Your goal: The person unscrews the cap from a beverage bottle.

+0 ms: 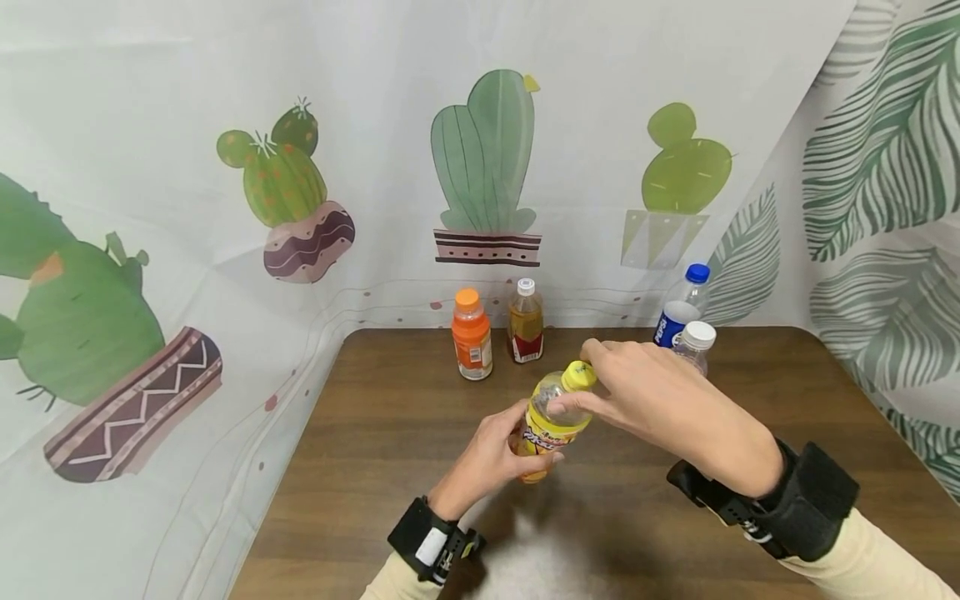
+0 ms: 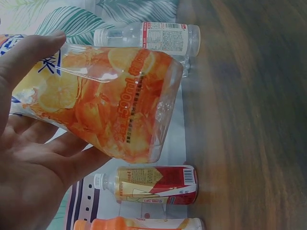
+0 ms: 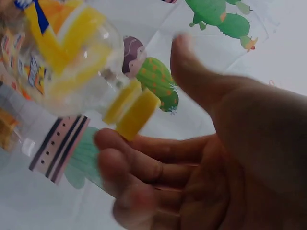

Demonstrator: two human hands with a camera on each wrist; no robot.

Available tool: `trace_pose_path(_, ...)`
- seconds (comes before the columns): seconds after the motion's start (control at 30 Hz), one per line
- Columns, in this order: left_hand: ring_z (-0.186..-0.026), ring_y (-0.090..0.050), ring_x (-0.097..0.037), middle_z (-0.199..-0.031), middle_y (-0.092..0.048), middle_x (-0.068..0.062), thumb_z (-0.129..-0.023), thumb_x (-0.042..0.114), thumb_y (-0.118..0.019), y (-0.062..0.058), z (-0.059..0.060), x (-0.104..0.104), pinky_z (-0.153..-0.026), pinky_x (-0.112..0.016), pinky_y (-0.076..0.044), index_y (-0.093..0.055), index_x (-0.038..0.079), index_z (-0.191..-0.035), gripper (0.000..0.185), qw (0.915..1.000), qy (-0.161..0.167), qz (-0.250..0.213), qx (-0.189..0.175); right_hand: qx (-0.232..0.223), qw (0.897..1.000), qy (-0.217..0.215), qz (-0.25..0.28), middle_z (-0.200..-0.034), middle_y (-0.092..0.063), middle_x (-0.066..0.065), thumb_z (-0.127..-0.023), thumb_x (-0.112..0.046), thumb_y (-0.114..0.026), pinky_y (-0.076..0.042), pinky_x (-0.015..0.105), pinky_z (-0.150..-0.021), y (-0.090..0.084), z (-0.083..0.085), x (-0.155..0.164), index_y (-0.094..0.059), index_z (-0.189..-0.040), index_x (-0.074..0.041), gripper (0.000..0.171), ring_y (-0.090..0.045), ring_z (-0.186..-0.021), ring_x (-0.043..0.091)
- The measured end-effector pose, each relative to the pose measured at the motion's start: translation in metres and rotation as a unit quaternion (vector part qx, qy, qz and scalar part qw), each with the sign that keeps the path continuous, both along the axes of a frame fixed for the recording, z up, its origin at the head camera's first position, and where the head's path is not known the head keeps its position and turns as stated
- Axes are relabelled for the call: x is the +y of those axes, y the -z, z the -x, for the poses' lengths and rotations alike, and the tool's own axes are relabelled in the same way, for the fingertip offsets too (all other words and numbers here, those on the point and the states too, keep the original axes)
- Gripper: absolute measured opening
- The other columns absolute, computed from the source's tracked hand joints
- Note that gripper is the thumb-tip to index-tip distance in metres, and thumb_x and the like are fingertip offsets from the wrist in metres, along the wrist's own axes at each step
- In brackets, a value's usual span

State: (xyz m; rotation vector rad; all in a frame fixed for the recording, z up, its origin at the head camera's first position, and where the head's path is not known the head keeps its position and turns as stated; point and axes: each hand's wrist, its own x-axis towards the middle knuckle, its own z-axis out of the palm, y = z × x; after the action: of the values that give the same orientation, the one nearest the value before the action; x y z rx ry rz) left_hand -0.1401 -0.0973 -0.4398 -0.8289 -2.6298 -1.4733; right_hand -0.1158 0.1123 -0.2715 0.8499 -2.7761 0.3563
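Above the wood-grain table (image 1: 375,467), from my head view, my left hand (image 1: 491,454) grips a clear plastic bottle (image 1: 551,421) by its lower body, tilted, while my right hand (image 1: 660,400) curls over its yellow cap (image 1: 579,376). Behind stand an orange bottle (image 1: 472,334) and an amber bottle (image 1: 527,322). At my left wrist, fingers (image 2: 29,57) wrap the bottle's ridged, orange-slice label. At my right wrist, blurred fingers (image 3: 139,158) touch the ribbed cap, thumb apart.

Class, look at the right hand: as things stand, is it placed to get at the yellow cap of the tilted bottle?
Probably yes. The right hand is already at the yellow cap, fingers curled beside it, while the left hand holds the bottle tilted. Nothing lies between.
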Motion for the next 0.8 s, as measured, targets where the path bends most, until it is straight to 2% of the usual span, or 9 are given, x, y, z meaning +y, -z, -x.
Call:
trace_pose_path(0.17, -0.082, -0.060, -0.005, -0.103, -0.069, 0.007, -0.080, 0.030, -0.083, 0.0024, 0.0006, 0.0000, -0.068, -0.028, -0.056, -0.059, 0.022, -0.123, 0.050, 0.9998, -0.009, 0.007, 0.014, 0.010, 1.000, 0.002, 0.013, -0.061, -0.044, -0.007, -0.093, -0.043, -0.065, -0.035, 0.023, -0.045, 0.0051, 0.0018, -0.0043, -0.054, -0.080, -0.013, 0.035, -0.043, -0.051, 0.008)
trace_pose_path(0.4, -0.080, -0.059, -0.005, -0.102, -0.068, 0.008, -0.080, 0.031, -0.083, 0.0024, 0.0008, 0.0001, -0.066, -0.023, -0.054, -0.059, 0.022, -0.122, 0.049, 0.9998, -0.011, 0.008, 0.018, 0.040, 0.999, -0.010, 0.013, -0.066, -0.047, -0.005, -0.092, -0.033, -0.070, -0.038, 0.025, -0.049, 0.0071, 0.0038, -0.0054, -0.056, -0.085, -0.011, 0.027, -0.046, -0.055, 0.010)
trace_pose_path(0.6, -0.084, -0.061, -0.005, -0.105, -0.069, 0.008, -0.081, 0.033, -0.082, 0.0019, 0.0003, -0.0003, -0.070, -0.026, -0.055, -0.058, 0.024, -0.125, 0.051, 1.0000, -0.003, -0.007, 0.006, 0.068, 0.996, -0.050, 0.017, -0.078, -0.054, -0.002, -0.091, -0.026, -0.072, -0.047, 0.030, -0.056, 0.0058, 0.0031, -0.0038, -0.060, -0.093, -0.012, 0.019, -0.053, -0.064, 0.012)
trace_pose_path(0.8, -0.089, -0.064, -0.004, -0.107, -0.069, 0.008, -0.081, 0.034, -0.082, 0.0011, 0.0000, -0.0004, -0.075, -0.027, -0.056, -0.058, 0.024, -0.125, 0.051, 0.9998, 0.003, -0.019, 0.010, 0.074, 0.993, -0.082, 0.034, -0.084, -0.052, -0.002, -0.091, -0.020, -0.072, -0.046, 0.027, -0.061, 0.0042, 0.0002, 0.0004, -0.063, -0.102, -0.013, 0.016, -0.048, -0.070, 0.009)
